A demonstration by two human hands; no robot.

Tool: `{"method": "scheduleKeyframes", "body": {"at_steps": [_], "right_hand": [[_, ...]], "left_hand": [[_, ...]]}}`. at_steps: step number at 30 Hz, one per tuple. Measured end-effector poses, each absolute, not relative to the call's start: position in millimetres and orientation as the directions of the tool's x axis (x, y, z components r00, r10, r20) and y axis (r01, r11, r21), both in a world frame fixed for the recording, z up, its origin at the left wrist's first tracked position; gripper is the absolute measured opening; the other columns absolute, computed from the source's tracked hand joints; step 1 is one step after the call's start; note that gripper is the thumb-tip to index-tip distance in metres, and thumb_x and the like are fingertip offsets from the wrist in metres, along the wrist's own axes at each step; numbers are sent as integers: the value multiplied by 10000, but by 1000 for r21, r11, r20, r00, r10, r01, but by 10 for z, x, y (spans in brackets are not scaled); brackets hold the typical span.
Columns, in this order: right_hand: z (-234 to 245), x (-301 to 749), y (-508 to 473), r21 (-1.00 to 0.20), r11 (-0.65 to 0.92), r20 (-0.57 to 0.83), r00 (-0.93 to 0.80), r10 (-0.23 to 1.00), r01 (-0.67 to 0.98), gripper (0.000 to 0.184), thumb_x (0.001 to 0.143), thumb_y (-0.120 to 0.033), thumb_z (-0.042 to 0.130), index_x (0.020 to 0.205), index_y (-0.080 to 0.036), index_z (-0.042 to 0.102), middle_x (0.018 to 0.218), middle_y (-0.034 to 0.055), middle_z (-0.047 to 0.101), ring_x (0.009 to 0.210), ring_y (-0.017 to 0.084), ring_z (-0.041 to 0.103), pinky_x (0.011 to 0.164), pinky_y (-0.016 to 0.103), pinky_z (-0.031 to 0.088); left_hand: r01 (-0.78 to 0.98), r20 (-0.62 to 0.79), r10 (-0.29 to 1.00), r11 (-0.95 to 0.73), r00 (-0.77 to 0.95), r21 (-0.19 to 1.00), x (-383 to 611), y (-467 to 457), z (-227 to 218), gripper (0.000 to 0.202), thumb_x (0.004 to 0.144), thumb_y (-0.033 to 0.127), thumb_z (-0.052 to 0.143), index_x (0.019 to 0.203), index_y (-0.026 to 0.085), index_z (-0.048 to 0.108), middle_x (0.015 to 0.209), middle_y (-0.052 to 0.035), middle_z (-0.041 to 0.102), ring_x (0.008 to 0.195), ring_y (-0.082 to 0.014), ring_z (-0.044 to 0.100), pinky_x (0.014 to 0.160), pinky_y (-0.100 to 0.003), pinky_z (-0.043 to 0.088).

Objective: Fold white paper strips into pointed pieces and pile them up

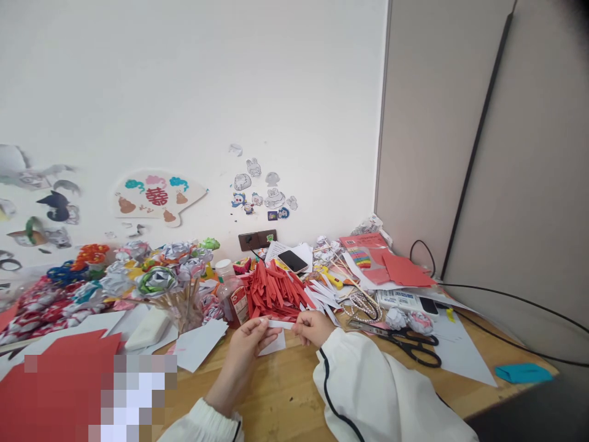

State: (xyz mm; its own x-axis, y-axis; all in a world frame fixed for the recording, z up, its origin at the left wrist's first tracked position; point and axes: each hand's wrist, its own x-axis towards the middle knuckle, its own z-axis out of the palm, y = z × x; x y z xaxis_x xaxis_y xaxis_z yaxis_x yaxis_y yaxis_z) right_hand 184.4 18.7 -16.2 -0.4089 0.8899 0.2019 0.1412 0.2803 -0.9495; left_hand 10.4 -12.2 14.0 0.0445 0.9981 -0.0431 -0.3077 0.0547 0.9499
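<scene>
A narrow white paper strip stretches between my two hands above the wooden table. My left hand pinches its left end between thumb and fingers. At the other end, the curled fingers of my right hand grip the strip, hiding that tip. Just behind my hands lies a heap of folded red paper strips, with white paper strips to its right. Below the held strip, a small white paper piece rests on the table. A bottle with a white cap stands behind my left hand.
Black-handled scissors lie right of my right sleeve. Bundled paper flowers crowd the left side, near red paper sheets and a white block. A phone lies behind the red heap. A blue piece sits at the right edge.
</scene>
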Motion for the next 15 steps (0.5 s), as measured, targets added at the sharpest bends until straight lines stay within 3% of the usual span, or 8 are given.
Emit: {"method": "scheduleKeyframes", "body": {"at_steps": [6,11,13,15], "right_hand": [[-209,1805,196,-950,306,227,-541,810,59,321,734,-446,407,697,-140,498,499,-29,516,369,59,444,381,173,364],[-132,1906,212,-816,487,346,-412,843,312,234,766,-312,398,667,-161,547,485,-27,523,433,77,458,449,178,357],[-58,2027,246,-705,547,459,-297,837,452,250,771,-295,387,650,-168,565,531,-9,555,506,96,481,507,194,358],[13,2179,296,-636,489,526,-128,841,597,284,790,-289,342,707,-174,588,616,22,590,587,123,508,533,211,353]], "left_hand": [[-270,-59,997,47,-39,962,72,-125,190,120,616,186,635,684,119,563,551,-18,657,535,-117,629,539,-169,507],[-178,15,1000,-19,-22,984,19,-109,224,259,649,326,577,812,126,560,630,-58,674,601,-178,636,569,-257,505],[-30,97,995,-97,-9,995,-19,-91,220,333,649,358,558,902,141,551,769,-78,675,689,-201,629,631,-294,489],[183,163,987,-163,17,970,-55,-78,190,353,595,326,607,902,155,574,841,-90,664,780,-227,605,692,-309,458]]}}
